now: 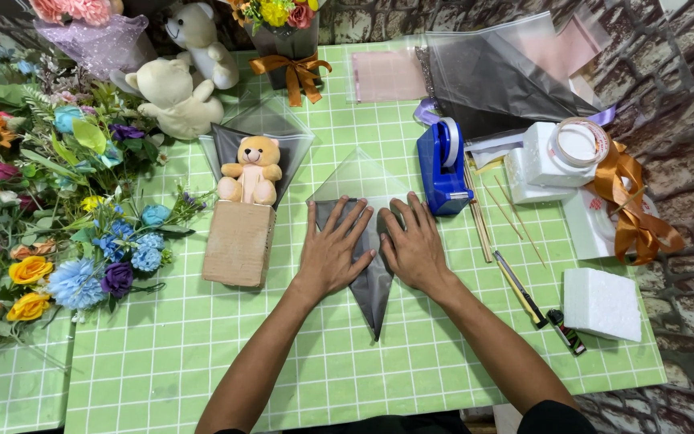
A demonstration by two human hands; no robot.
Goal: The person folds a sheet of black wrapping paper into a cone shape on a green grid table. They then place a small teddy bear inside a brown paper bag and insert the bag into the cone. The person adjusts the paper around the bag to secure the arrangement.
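Both hands lie flat on a grey cone-shaped wrap at the middle of the green checked table. The left hand and right hand have fingers spread apart, pressing its folds down. At two o'clock stands a blue tape dispenser, within reach; at ten o'clock, a teddy bear sits wrapped.

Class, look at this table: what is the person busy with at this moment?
Both hands lie flat on a cone-shaped wrap of dark paper and clear film on the green checked table, left hand and right hand side by side. A small teddy bear in a similar wrap stands nearby, a blue tape dispenser to the right.
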